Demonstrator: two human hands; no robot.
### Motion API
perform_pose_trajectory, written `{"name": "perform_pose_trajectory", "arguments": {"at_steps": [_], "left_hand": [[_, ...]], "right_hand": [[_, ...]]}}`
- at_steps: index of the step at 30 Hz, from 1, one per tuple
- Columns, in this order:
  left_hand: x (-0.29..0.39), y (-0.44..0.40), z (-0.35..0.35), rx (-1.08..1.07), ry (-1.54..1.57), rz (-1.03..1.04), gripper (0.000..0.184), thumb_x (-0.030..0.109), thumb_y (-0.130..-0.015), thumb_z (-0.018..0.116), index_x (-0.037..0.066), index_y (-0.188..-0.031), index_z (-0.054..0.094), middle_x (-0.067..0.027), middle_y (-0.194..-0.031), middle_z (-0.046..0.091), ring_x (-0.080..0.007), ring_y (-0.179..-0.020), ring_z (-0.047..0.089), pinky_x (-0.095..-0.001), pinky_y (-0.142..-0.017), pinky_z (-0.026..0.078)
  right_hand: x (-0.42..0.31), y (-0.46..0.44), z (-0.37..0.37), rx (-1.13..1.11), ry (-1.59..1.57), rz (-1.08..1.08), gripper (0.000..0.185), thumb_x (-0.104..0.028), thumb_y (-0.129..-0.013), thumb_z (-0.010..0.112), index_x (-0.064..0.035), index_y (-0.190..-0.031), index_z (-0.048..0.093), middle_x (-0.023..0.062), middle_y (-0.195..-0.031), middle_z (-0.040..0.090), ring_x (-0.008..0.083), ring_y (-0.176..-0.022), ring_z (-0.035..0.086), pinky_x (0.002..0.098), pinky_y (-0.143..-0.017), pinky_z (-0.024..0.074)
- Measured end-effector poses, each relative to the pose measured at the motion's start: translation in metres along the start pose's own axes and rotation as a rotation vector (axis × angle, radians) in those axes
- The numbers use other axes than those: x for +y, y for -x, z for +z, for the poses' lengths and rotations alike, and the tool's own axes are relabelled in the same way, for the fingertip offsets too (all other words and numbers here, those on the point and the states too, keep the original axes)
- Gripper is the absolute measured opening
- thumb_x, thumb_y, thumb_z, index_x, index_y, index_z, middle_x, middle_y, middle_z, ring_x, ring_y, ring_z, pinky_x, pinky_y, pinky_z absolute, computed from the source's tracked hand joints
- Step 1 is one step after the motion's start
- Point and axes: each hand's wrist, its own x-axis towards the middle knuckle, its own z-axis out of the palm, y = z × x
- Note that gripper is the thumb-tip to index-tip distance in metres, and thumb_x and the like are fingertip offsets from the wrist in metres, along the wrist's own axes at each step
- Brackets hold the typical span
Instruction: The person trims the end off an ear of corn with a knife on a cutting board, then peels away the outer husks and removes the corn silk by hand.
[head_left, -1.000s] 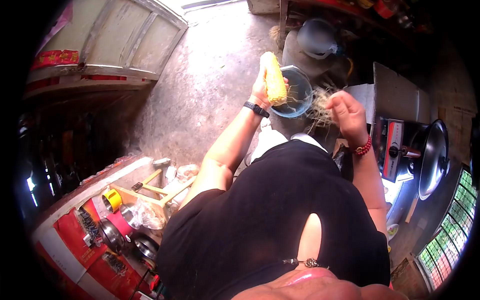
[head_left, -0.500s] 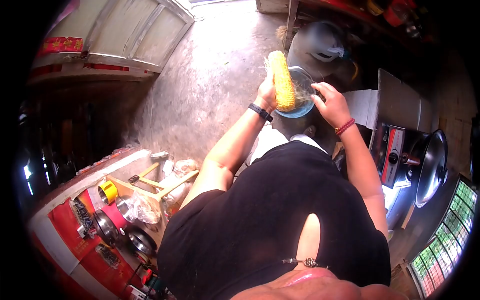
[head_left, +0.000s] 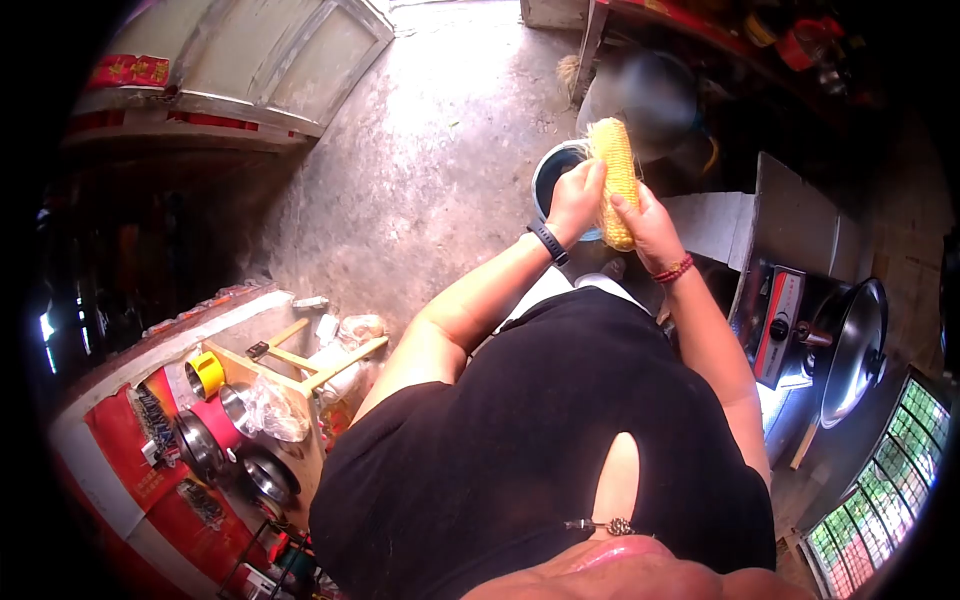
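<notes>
A husked yellow ear of corn is held nearly upright in front of me, with pale silk strands along its left edge. My right hand, red bracelet at the wrist, grips the lower right side of the cob with the thumb across it. My left hand, below a black wristband, is closed in a pinch against the cob's left side, where the silk is; its fingertips are partly hidden. Under both hands stands a blue bucket, mostly covered by the hands and the corn.
Behind the corn is a large pale, blurred container. To the right stand a gas stove and a big metal lid. A table with metal bowls and a yellow mug lies at lower left. Concrete floor stretches ahead.
The corn has moved right and passed into my right hand, which was apart from it over the bucket. My left hand has let go of its hold around the cob and now pinches at its side.
</notes>
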Motion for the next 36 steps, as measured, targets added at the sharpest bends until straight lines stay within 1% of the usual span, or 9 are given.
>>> {"name": "perform_pose_trajectory", "arguments": {"at_steps": [4, 8, 9, 13, 17, 20, 24, 30, 36], "left_hand": [[0.018, -0.003, 0.002, -0.007, -0.131, -0.047, 0.039, 0.031, -0.097, 0.051, -0.004, -0.113, 0.058, -0.0127, -0.100, 0.066, -0.0156, -0.092, 0.062, -0.0278, -0.081, 0.047], [0.043, -0.020, 0.015, 0.026, 0.445, -0.071, 0.051, 0.044, -0.090, 0.062, 0.002, -0.117, 0.050, -0.0098, -0.096, 0.063, -0.0195, -0.086, 0.063, -0.0299, -0.079, 0.050], [0.044, -0.022, 0.014, -0.033, 0.548, -0.227, 0.054, 0.051, -0.087, 0.062, 0.004, -0.111, 0.049, -0.0095, -0.091, 0.060, -0.0207, -0.082, 0.064, -0.0336, -0.073, 0.054], [0.050, -0.021, 0.024, 0.023, 0.628, -0.222, 0.057, 0.059, -0.090, 0.050, 0.006, -0.111, 0.046, -0.0149, -0.097, 0.061, -0.0261, -0.083, 0.065, -0.0391, -0.074, 0.056], [0.040, -0.026, 0.031, -0.075, 0.746, -0.171, 0.052, 0.048, -0.101, 0.032, 0.003, -0.117, 0.050, -0.0149, -0.099, 0.063, -0.0257, -0.083, 0.065, -0.0378, -0.078, 0.055], [0.038, -0.026, 0.034, -0.083, 0.658, -0.161, 0.047, 0.041, -0.103, 0.031, 0.001, -0.114, 0.053, -0.0134, -0.097, 0.064, -0.0239, -0.084, 0.064, -0.0359, -0.078, 0.054], [0.036, -0.020, 0.036, 0.053, 0.588, -0.187, 0.037, 0.030, -0.104, 0.035, 0.000, -0.111, 0.055, -0.0105, -0.098, 0.064, -0.0194, -0.084, 0.064, -0.0316, -0.077, 0.052], [0.048, -0.025, 0.033, 0.161, 0.981, -0.338, 0.030, 0.023, -0.103, 0.037, 0.000, -0.109, 0.056, -0.0126, -0.101, 0.064, -0.0236, -0.085, 0.064, -0.0363, -0.078, 0.053], [0.050, -0.027, 0.032, 0.116, 1.033, -0.308, 0.022, 0.020, -0.096, 0.054, 0.000, -0.108, 0.057, -0.0122, -0.100, 0.066, -0.0251, -0.088, 0.065, -0.0396, -0.079, 0.054]], "right_hand": [[-0.005, 0.006, -0.005, 0.016, 0.066, -0.061, 0.057, -0.018, -0.088, 0.069, 0.0021, -0.133, 0.041, 0.0071, -0.117, 0.057, 0.0114, -0.104, 0.056, 0.0269, -0.088, 0.0471], [-0.007, 0.017, 0.005, 0.074, 0.413, -0.253, 0.064, -0.013, -0.083, 0.072, 0.0012, -0.136, 0.038, 0.0075, -0.121, 0.056, 0.0143, -0.107, 0.056, 0.0280, -0.092, 0.0456], [-0.008, 0.018, 0.007, 0.078, 0.496, -0.245, 0.066, -0.013, -0.082, 0.073, 0.0013, -0.136, 0.038, 0.0078, -0.121, 0.055, 0.0143, -0.108, 0.055, 0.0282, -0.092, 0.0456], [-0.009, 0.016, 0.008, 0.104, 0.475, -0.257, 0.060, -0.022, -0.090, 0.066, 0.0021, -0.136, 0.037, 0.0090, -0.123, 0.054, 0.0141, -0.110, 0.053, 0.0282, -0.094, 0.0437], [-0.008, 0.016, 0.007, 0.120, 0.253, -0.300, 0.052, -0.027, -0.097, 0.056, 0.0021, -0.136, 0.038, 0.0084, -0.120, 0.056, 0.0128, -0.106, 0.055, 0.0267, -0.091, 0.0449], [-0.010, 0.018, 0.007, 0.129, 0.041, -0.205, 0.049, -0.026, -0.099, 0.052, 0.0015, -0.137, 0.038, 0.0075, -0.119, 0.056, 0.0120, -0.105, 0.055, 0.0259, -0.090, 0.0455], [-0.006, 0.017, 0.008, 0.173, -0.119, -0.118, 0.046, -0.024, -0.100, 0.050, 0.0007, -0.136, 0.039, 0.0074, -0.118, 0.057, 0.0118, -0.104, 0.056, 0.0261, -0.089, 0.0468], [-0.006, 0.011, 0.004, 0.216, -0.177, -0.132, 0.043, -0.024, -0.098, 0.053, 0.0003, -0.133, 0.042, 0.0077, -0.118, 0.058, 0.0120, -0.103, 0.057, 0.0264, -0.089, 0.0479], [-0.005, 0.010, 0.006, 0.182, -0.167, -0.097, 0.046, -0.025, -0.098, 0.053, 0.0003, -0.134, 0.040, 0.0078, -0.119, 0.057, 0.0119, -0.104, 0.057, 0.0261, -0.089, 0.0472]]}}
